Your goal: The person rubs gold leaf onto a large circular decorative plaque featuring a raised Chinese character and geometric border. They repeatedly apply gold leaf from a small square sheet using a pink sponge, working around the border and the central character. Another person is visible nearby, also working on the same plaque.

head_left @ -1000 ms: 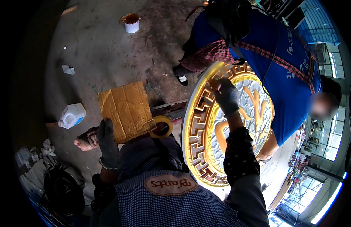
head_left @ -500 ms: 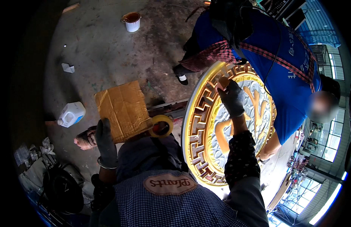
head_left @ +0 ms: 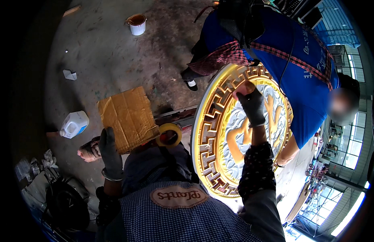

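- Carved panel (head_left: 235,137): round, broad and bright in gold, brown and silvery white, lying at 3 o'clock in the view.
- Edged with a smooth, pale outer band, glossy yellow-gold toward 11 o'clock; inside that, a raised gold fret of angular, key-like shapes over dark brown recesses.
- Filled at the centre with silvery-white, curling relief, overlaid by thick, smooth, orange-gold strokes.
- Right hand (head_left: 251,105), in a dark grey glove: fingers pinching a small pinkish-brown piece (head_left: 243,89) over the panel's 12 o'clock part; cannot tell if touching.
- Left hand (head_left: 111,151), gloved alike, at 8 o'clock: fingers pressed together on the edge of a gold-coated board (head_left: 128,117), squarish, creased, rough-edged.
- At the board's 4 o'clock corner: yellow tape roll (head_left: 178,135), ring-shaped and shiny.
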`<control>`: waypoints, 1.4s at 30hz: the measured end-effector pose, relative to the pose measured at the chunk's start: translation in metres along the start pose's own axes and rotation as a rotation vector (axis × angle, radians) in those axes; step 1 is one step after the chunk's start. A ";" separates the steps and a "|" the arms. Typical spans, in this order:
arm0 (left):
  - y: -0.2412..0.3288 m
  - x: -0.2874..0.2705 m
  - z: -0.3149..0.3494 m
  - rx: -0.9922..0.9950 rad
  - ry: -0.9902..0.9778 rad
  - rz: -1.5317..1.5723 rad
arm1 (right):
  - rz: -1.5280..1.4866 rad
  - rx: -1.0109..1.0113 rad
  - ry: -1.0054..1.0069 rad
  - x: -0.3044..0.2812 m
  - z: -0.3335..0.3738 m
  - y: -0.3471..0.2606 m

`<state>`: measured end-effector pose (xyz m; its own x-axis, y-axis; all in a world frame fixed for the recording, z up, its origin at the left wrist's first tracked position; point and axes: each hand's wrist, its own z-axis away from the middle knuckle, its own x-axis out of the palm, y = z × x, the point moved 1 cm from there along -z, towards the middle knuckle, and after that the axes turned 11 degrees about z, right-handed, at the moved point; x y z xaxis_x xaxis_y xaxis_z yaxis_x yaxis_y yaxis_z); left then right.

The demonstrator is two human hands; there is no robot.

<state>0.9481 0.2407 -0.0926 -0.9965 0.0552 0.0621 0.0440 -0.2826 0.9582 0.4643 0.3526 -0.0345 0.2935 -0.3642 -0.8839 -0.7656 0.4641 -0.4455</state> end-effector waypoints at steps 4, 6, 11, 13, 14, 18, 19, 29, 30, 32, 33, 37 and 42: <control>-0.004 -0.003 -0.001 0.000 -0.011 -0.045 | -0.040 0.053 -0.066 0.017 -0.004 0.005; -0.004 -0.003 -0.001 0.001 -0.022 -0.051 | -0.020 -0.027 -0.099 0.034 -0.008 0.004; 0.005 -0.001 0.001 -0.041 -0.033 -0.040 | 0.235 -0.266 -0.099 0.065 -0.007 0.001; 0.003 -0.004 0.002 -0.062 -0.030 -0.021 | 0.423 -0.339 -0.210 0.053 -0.004 -0.005; 0.001 -0.004 0.002 -0.063 -0.026 -0.009 | 0.433 -0.372 -0.171 0.050 -0.007 0.001; -0.022 -0.022 0.002 0.206 -0.086 -0.368 | 0.349 -0.214 -0.035 0.038 -0.006 0.005; -0.026 -0.026 0.003 0.213 -0.095 -0.397 | 0.317 -0.208 -0.046 0.045 -0.007 0.001; -0.005 -0.005 0.003 -0.059 0.022 0.038 | 0.313 -0.135 -0.028 0.024 -0.019 0.029; -0.006 -0.005 0.003 -0.073 0.028 0.075 | 0.298 -0.045 -0.094 0.022 -0.022 0.027; -0.007 -0.005 0.004 -0.045 0.015 0.012 | 0.271 -0.125 -0.116 0.040 -0.021 0.038; -0.006 -0.004 0.003 -0.028 0.008 -0.019 | 0.257 -0.165 -0.125 0.049 -0.020 0.038; -0.006 -0.006 0.001 -0.027 -0.008 0.041 | 0.465 -0.237 -0.096 0.048 -0.031 0.064; 0.002 0.000 0.000 -0.009 -0.026 0.003 | 0.241 -0.246 -0.150 0.032 -0.026 0.041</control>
<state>0.9480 0.2403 -0.0906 -0.9943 0.0789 0.0717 0.0458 -0.2910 0.9556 0.4271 0.3390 -0.0779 0.1546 -0.1370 -0.9784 -0.9323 0.3075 -0.1903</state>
